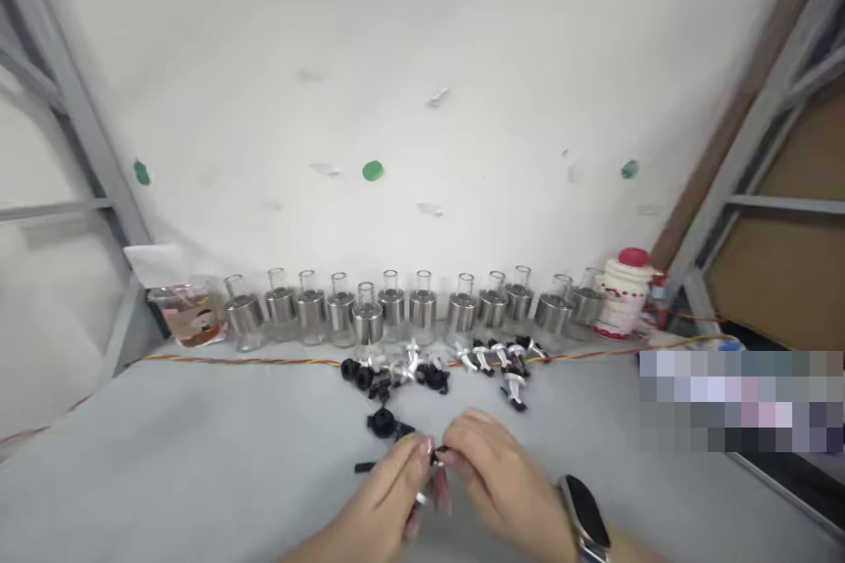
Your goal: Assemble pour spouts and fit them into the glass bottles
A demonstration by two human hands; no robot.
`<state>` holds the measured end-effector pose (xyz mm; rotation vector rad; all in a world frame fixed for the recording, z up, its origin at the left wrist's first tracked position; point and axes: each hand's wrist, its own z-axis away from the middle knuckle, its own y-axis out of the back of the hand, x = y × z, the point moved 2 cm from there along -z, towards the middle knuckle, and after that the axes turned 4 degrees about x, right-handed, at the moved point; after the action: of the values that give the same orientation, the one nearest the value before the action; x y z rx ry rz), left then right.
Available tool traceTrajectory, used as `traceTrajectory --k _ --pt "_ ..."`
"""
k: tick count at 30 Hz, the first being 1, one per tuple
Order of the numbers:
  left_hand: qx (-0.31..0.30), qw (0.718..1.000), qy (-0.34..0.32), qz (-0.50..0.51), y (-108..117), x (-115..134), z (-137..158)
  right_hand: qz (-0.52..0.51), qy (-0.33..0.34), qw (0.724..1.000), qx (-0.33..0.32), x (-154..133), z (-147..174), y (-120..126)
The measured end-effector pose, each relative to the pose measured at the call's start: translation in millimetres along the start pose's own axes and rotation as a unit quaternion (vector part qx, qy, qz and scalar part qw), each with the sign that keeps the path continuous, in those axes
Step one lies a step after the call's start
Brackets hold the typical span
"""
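Observation:
Low in the middle of the head view, my left hand (pixel 389 488) is closed in a pinch around a small black-and-silver spout piece (pixel 421 500), mostly hidden by the fingers. My right hand (pixel 498 471), with a watch on its wrist, pinches the black end of the same piece, and the fingertips of both hands nearly meet. Just beyond the left fingers lies a round black cap (pixel 382 423) with a black strip beside it. A short black stick-like part (pixel 364 467) rests left of that hand.
Silver-and-black spouts (pixel 515 385) and black caps (pixel 363 376) lie grouped beyond my hands. Behind them stands a row of several glass bottles (pixel 422 308) with metal collars. A clear container (pixel 194 317) is at left, a red-lidded jar (pixel 624 295) at right. Twisted wire (pixel 251 361) crosses the table.

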<state>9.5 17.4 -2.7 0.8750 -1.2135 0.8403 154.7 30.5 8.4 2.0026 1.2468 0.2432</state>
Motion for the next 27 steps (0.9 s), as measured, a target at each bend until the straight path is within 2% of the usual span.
traceTrajectory --k 5,11,14,20,27 --pt "0.008 1.0 0.008 0.013 0 -2 -2 -0.005 0.011 1.0 0.016 0 1 -1" --pt "0.037 0.997 0.043 0.048 1 -5 -2 -0.068 -0.059 0.996 -0.007 0 3 0" --pt "0.055 0.996 0.051 0.046 2 -4 0 -0.09 -0.069 0.993 -0.024 0 4 0" --pt "0.029 0.999 -0.002 0.038 -1 5 2 -0.087 -0.086 0.991 -0.054 4 5 -2" --pt "0.029 0.999 0.008 0.036 -2 12 5 -0.091 -0.104 0.989 -0.06 4 9 -3"
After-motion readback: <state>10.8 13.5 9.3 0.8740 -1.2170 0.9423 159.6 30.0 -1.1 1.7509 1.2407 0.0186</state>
